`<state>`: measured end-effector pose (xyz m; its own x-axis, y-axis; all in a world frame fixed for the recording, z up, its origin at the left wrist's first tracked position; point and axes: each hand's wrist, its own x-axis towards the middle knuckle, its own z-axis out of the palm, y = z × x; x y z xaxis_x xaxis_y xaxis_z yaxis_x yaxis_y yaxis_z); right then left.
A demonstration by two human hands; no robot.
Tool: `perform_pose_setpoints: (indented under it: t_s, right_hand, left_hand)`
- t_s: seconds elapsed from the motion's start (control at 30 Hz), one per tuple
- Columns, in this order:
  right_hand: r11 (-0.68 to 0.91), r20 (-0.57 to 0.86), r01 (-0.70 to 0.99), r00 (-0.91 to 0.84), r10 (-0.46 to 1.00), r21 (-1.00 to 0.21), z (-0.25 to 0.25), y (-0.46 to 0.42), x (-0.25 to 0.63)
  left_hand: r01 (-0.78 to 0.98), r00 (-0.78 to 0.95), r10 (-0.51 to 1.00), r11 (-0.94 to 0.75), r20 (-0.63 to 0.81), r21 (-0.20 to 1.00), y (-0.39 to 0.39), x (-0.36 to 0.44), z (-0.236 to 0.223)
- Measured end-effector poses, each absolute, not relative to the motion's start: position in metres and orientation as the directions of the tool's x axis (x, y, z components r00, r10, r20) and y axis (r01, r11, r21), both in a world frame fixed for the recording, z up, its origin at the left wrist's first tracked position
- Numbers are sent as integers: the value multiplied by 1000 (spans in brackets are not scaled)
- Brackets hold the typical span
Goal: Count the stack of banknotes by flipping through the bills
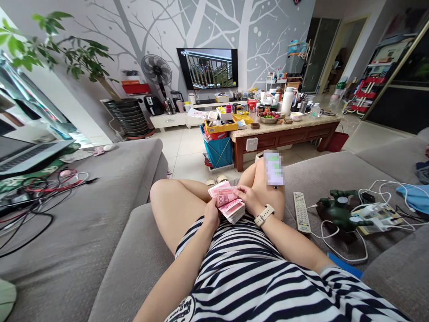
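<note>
I sit on a grey sofa [110,268] with a stack of pink banknotes [227,203] held over my lap. My left hand [212,213] is closed round the stack's near left side. My right hand [247,197], with a watch [264,215] on its wrist, pinches the top notes at the stack's right edge. A phone [274,168] with a blurred screen rests on my right thigh, just beyond the right hand.
A remote control [301,211], a dark green toy [338,210], a power strip and white cables lie on the sofa to my right. Cables and a laptop [27,154] lie at the left. Ahead stand a cluttered coffee table [284,127], a blue basket [218,152], a fan and a television [208,68].
</note>
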<state>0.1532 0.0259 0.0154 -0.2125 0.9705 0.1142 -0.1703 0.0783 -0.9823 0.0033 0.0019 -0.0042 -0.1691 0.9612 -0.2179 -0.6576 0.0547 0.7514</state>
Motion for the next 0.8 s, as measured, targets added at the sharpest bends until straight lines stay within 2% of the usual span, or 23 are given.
perform_pose_setpoints:
  t_s: [0.3,0.6,0.8]
  right_hand:
    - [103,130,-133,-209,969,-986,14,28,154]
    - [65,138,-259,-275,952,-964,11,29,151]
    - [90,130,-192,-210,969,-977,12,29,152]
  left_hand:
    - [-645,-175,963,45,-204,763,3,3,-7]
    - [-661,-198,950,53,-242,748,0,5,2]
    - [-627,-180,954,75,-238,775,-3,5,5]
